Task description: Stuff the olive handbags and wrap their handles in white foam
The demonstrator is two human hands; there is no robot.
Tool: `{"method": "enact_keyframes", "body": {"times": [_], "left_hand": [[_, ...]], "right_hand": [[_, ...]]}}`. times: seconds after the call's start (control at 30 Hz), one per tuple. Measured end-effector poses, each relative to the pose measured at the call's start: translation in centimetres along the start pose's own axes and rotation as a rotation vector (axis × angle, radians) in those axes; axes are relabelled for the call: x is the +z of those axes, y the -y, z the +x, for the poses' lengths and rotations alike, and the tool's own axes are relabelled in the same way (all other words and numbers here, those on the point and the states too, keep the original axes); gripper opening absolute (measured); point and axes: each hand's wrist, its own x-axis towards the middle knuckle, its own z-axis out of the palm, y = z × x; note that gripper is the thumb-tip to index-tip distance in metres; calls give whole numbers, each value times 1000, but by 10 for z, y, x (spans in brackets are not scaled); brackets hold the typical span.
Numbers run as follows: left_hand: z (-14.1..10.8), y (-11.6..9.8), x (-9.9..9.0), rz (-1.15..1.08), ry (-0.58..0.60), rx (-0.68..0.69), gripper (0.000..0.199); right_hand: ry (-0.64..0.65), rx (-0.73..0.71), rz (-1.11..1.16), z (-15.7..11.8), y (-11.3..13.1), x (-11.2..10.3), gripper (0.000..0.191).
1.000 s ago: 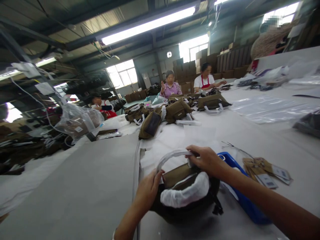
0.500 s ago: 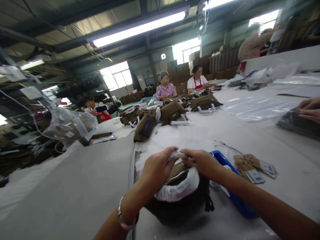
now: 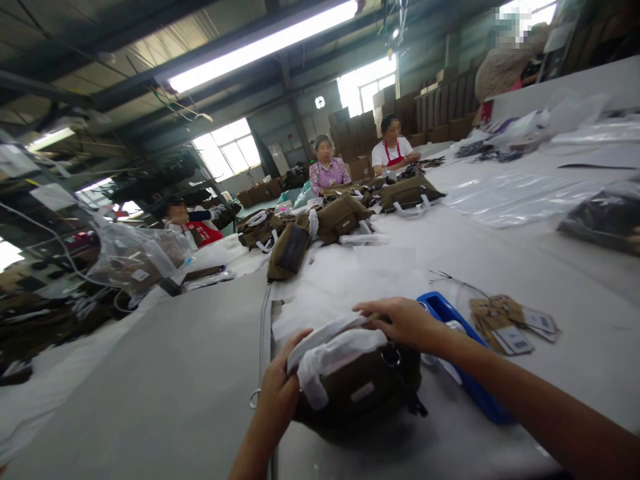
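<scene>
A dark olive handbag (image 3: 350, 403) stands upright on the table in front of me. Its handles (image 3: 345, 351) are wrapped in white paper, and a small pale label shows on its front. My left hand (image 3: 281, 381) grips the left side by the handle end, thumb on top, other fingers partly hidden. At the top right, my right hand (image 3: 403, 323) holds the bag near the rear handle's end, fingers bent over the edge. Beside the bag's right side lies a blue tray (image 3: 487, 393) with small white items in it.
Brown hang tags (image 3: 505, 323) lie right of the tray. More olive bags (image 3: 345, 217) with paper-wrapped handles are piled farther back. Clear plastic sheets (image 3: 510, 200) and a dark bagged item (image 3: 603, 220) lie at right. Several co-workers are around the tables.
My left hand has moved from the top handle down to the bag's left side. My right hand has shifted slightly right. The bag's front now faces me more, and both handles show.
</scene>
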Motion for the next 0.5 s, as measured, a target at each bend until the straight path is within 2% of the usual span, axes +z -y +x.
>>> {"method": "enact_keyframes", "body": {"times": [0.07,0.17,0.23,0.33,0.43,0.5], "left_hand": [[2,-12,-2,-16,16,-11,63],[5,-41,-2,14,31,130,79],[9,-59,-2,104,81,228,67],[19,-70,-3,188,100,223,43],[28,-62,-5,127,-36,128,41],[30,-52,-5,1,-114,33,42]], "right_hand": [[66,-38,10,0,3,-4,39],[83,-45,-37,2,12,-6,24],[36,-9,-72,4,17,-4,21],[-14,62,-121,6,17,-1,27],[48,52,-113,5,9,-4,25],[90,18,-77,3,2,-8,20]]}}
